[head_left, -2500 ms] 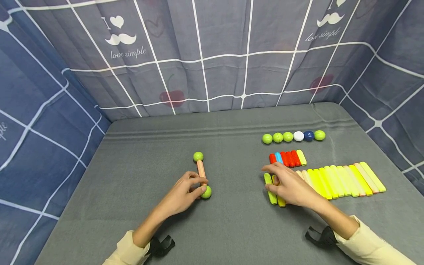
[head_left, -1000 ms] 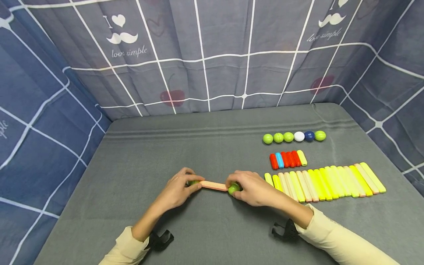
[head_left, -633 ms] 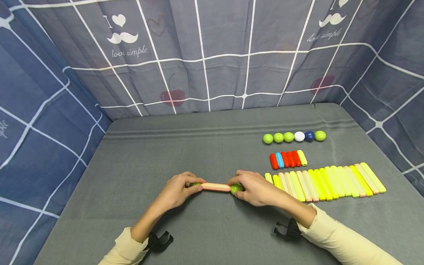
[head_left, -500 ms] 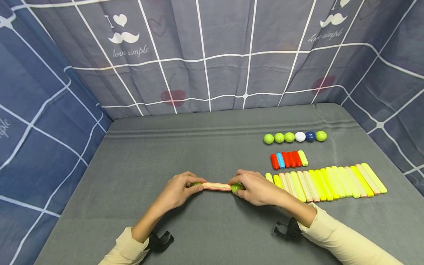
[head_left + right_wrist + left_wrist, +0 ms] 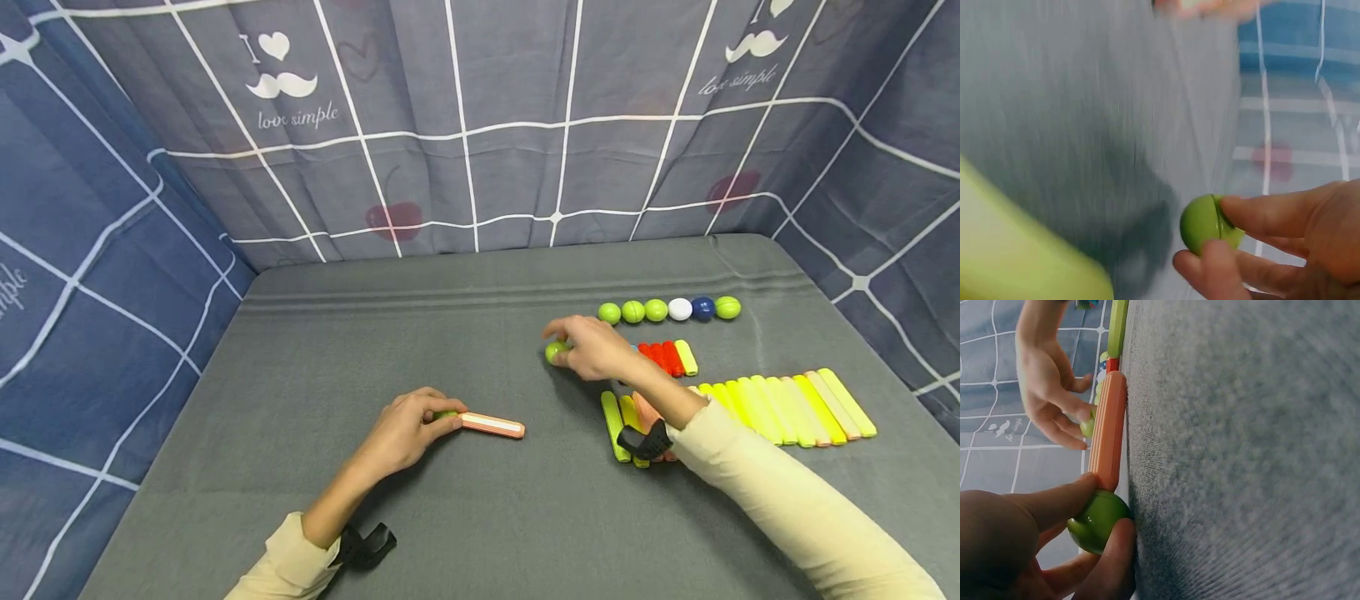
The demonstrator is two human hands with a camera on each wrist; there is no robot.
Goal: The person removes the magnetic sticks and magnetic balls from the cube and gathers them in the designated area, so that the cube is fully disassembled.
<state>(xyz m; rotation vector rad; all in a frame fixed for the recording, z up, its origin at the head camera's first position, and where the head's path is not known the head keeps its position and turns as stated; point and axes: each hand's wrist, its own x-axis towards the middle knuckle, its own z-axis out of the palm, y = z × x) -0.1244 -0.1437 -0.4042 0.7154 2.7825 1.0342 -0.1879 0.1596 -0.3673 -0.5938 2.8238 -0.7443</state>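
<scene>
My left hand (image 5: 411, 429) pinches a green ball (image 5: 1099, 522) between thumb and fingers, low over the grey cloth. From that ball a ribbed orange rod (image 5: 493, 425) sticks out to the right; its far end is bare. My right hand (image 5: 596, 348) is farther back and to the right, pinching another green ball (image 5: 1207, 225) with a seam round it. In the head view this second ball (image 5: 555, 352) peeks out from under the fingers. The right hand and forearm cover part of the short red rods (image 5: 662, 358) and the long yellow and orange rods (image 5: 761, 408).
A row of balls lies at the back right: several green balls (image 5: 656, 310), a white ball (image 5: 679, 309) and a dark blue ball (image 5: 702, 308). Grey cloth (image 5: 337, 333) covers the table. Checked curtains (image 5: 495, 167) hang behind and at both sides.
The rod had a green ball at each end. My right hand has pulled one ball off its right end and carried it back and right. My left hand has stayed nearly still.
</scene>
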